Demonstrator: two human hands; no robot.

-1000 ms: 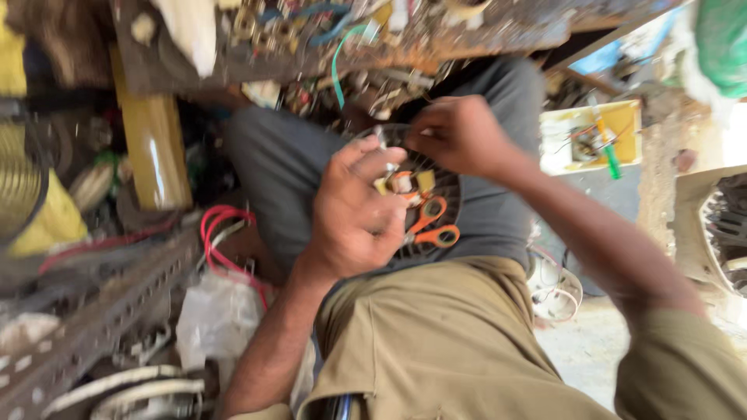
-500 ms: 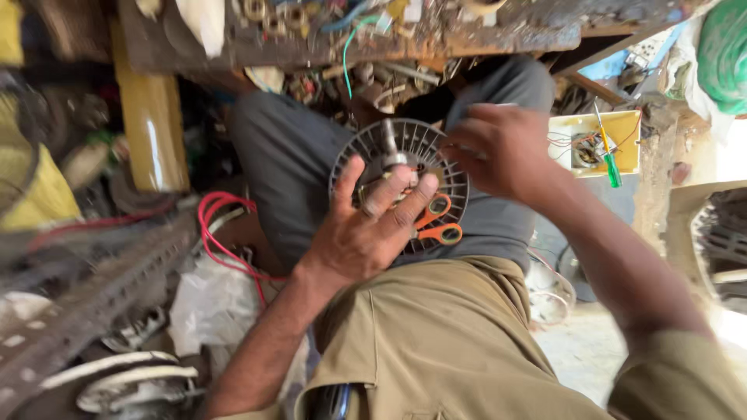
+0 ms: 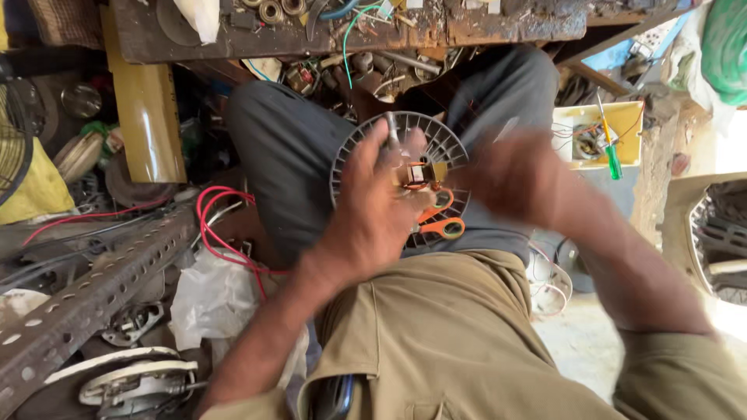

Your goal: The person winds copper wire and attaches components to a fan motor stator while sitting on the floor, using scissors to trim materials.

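My left hand [image 3: 372, 204] grips a small motor part with copper windings and a metal shaft [image 3: 414, 173], held over my lap. Behind it lies a round grey slotted fan grille [image 3: 443, 144] resting on my grey trousers. Orange-handled scissors [image 3: 440, 225] lie on the grille just below the motor part. My right hand [image 3: 517, 180] is blurred with motion, just right of the motor part; whether it holds anything cannot be told.
A cluttered wooden bench edge [image 3: 350, 31] with bearings and wires runs along the top. Red wires [image 3: 226, 233] and a perforated metal angle bar [image 3: 85, 299] lie at left. A yellow box with a green screwdriver [image 3: 611, 152] sits at right.
My right hand pulled away from the motor part to the right. The fan grille came into fuller view and the left hand tilted the part upward.
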